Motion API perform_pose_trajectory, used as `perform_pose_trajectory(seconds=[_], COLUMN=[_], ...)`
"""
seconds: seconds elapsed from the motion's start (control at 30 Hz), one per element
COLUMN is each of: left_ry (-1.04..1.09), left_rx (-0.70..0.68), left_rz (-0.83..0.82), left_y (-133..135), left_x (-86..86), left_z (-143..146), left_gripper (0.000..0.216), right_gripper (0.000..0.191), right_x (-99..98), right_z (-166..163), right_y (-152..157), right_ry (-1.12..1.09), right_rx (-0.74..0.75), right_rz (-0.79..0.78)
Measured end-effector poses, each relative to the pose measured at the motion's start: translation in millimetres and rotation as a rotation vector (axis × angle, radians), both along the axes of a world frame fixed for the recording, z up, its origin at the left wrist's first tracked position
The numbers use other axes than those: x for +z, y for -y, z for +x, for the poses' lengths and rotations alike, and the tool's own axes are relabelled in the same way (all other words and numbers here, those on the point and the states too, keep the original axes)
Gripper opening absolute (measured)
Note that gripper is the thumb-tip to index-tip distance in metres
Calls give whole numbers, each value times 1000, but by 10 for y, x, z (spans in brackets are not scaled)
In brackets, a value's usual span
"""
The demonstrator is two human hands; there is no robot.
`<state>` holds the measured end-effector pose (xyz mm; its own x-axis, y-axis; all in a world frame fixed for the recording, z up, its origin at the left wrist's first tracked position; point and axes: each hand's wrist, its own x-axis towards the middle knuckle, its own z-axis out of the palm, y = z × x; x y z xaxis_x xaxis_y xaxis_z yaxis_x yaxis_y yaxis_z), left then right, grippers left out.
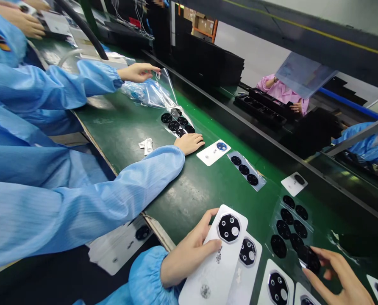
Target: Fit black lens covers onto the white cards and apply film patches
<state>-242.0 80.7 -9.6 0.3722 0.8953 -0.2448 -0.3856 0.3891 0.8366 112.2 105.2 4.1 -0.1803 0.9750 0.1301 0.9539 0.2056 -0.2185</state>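
Note:
My left hand (187, 256) is closed on a white phone back panel (216, 267) with a black camera area at its top, thumb across its face. A second white panel (250, 275) shows partly behind it; whether the hand holds that one too, I cannot tell. Between thumb and fingers, my right hand (343, 273) pinches a round black camera lens cover (309, 259). It is at the near end of a transparent sheet (292, 212) bearing several such black discs. Below lie more white panels (268, 292), cut off by the bottom edge.
A co-worker in blue sleeves (128, 186) reaches across from the left, one hand (189, 143) beside a strip of black discs (182, 120), the other at plastic film (166, 87). Another disc strip (255, 171) and white panels (209, 156) lie on the green table (176, 190). A metal rail (255, 131) runs behind.

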Motion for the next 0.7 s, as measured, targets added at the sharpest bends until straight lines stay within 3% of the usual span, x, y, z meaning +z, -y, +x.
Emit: perform_pose_trajectory(seconds=[0.13,0.23,0.4,0.7], left_ry=[-48,-67,-57,-94], left_rx=[-45,-55,-90,-98], left_rz=[31,56,65,119], left_y=[32,63,126,218], left_x=[24,45,61,44], left_z=[117,194,274,370], left_gripper=[57,56,57,55], right_gripper=[41,34,36,32], right_x=[334,477,465,439], right_z=[-491,-839,-1057,-1187], right_y=[85,158,208,275], right_ry=[-41,-49,-79,-138], right_rx=[86,155,344,339], right_rz=[49,21,10,14])
